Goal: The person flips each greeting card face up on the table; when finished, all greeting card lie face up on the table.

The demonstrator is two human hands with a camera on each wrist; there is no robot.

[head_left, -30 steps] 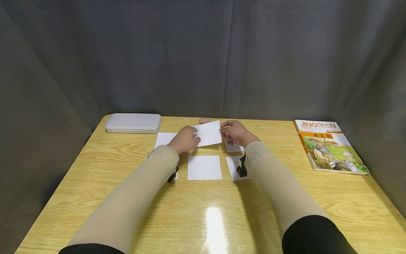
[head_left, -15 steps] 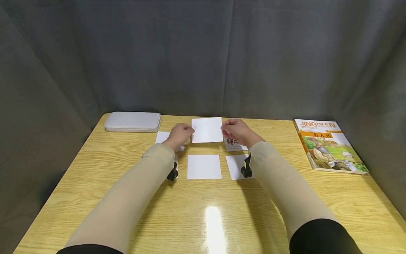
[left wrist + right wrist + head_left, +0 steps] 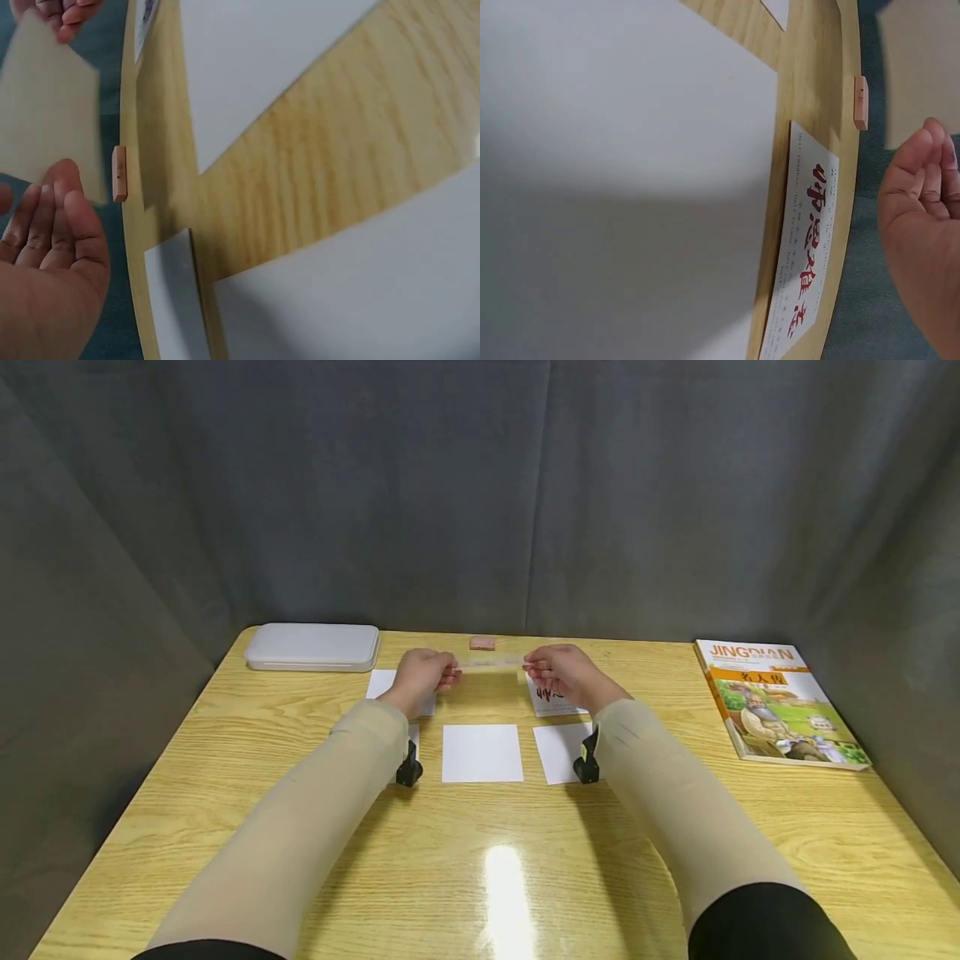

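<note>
A blank card (image 3: 56,105) hangs above the table between both hands, seen almost edge-on in the head view. My left hand (image 3: 422,678) pinches its left edge with thumb and fingers. At its right edge my right hand (image 3: 566,675) holds it the same way. Below the right hand lies a card with large brush-style characters (image 3: 806,255), which the hand partly covers in the head view. A white card (image 3: 382,682) lies by the left hand, partly hidden. Nearer the front, a white card (image 3: 482,753) lies in the middle, with another white card (image 3: 557,754) right of it.
A small pinkish block (image 3: 482,644) sits at the table's back edge, beyond the held card. At back left stands a white case (image 3: 313,647). A book with an illustrated cover (image 3: 783,706) lies at the right. Grey cloth (image 3: 390,493) hangs behind the table.
The held card was tilted, then levelled with its white face toward me; now it has turned nearly edge-on. The left hand shifted left, and the pinkish block is uncovered again.
</note>
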